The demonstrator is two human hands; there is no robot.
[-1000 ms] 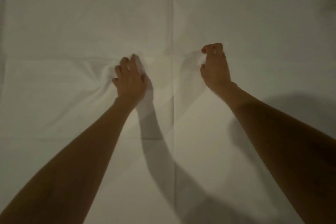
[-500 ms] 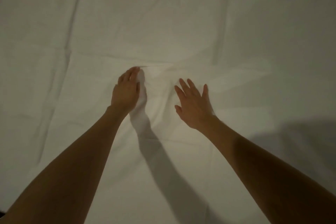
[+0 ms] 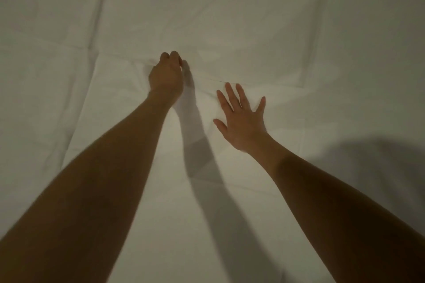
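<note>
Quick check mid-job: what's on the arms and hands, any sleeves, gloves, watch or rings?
The left forearm and right forearm are bare to the frame edge, no sleeves showing. Left hand and right hand are ungloved; no watch, bracelet or ring shows above the white sheet.

A long narrow shadow (image 3: 202, 167) runs up the middle and a broad shadow (image 3: 372, 161) darkens the right.

Creased white sheet (image 3: 253, 18), spread flat
</note>
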